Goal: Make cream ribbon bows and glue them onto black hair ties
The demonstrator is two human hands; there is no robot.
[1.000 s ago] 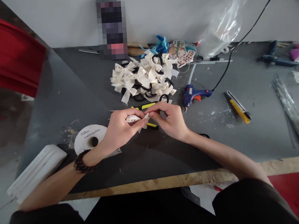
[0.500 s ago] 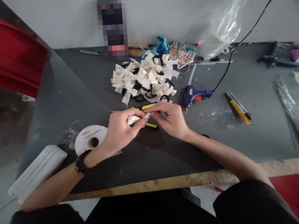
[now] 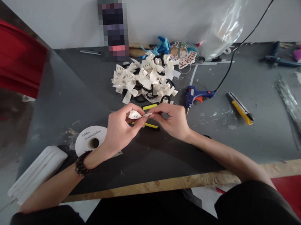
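Observation:
Between my two hands is a small piece of white printed ribbon (image 3: 134, 114), folded like a bow. My left hand (image 3: 122, 127) pinches its middle with thumb and fingers, and my right hand (image 3: 170, 120) pinches its right end. Fingertips hide part of the ribbon. Just behind and under the hands lies a tool with yellow and black handles (image 3: 151, 126). Beyond it sits a pile of white ribbon bows with black elastic bands (image 3: 143, 77). A white ribbon spool (image 3: 84, 138) lies beside my left wrist.
A blue glue gun (image 3: 199, 93) with a black cord lies right of the pile. Further right are a yellow cutter (image 3: 240, 110), dark pliers (image 3: 277, 60) and thin wires (image 3: 295, 117). A white device (image 3: 38, 173) is at left.
The ribbon has turned slightly between my fingers and its left loop now sits a little higher. My left fingertips have shifted slightly up and left.

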